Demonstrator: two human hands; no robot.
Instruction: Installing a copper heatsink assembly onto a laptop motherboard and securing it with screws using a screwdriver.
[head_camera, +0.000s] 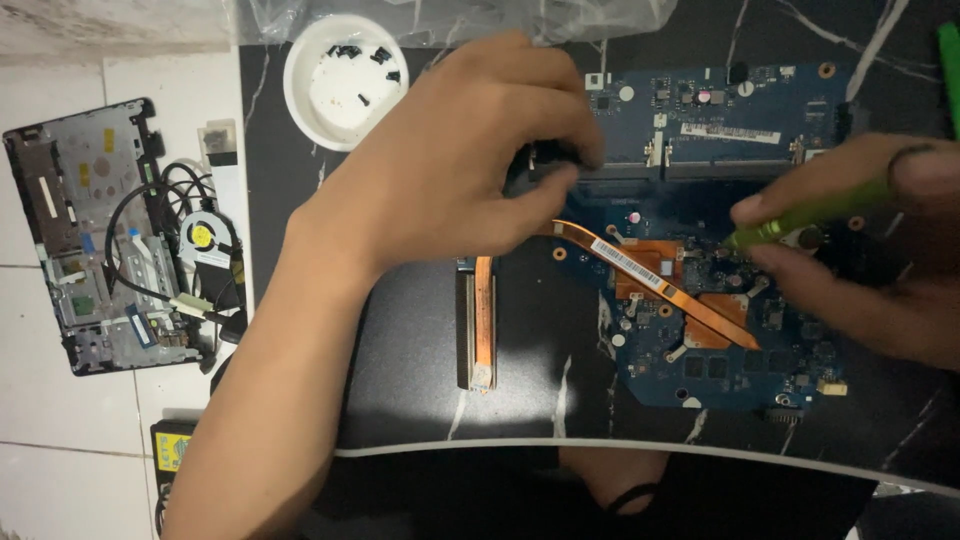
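Observation:
A blue laptop motherboard lies on a dark marbled table. A copper heat pipe with copper plates runs across the board to a fin block at its left. My left hand pinches the board's left edge with thumb and fingers. My right hand holds a green screwdriver, its tip down on the board just right of the upper copper plate.
A white bowl with small black screws sits at the table's back left. On the white tiled floor lie a stripped laptop case, a small fan and cables. Clear plastic wrap lies at the back.

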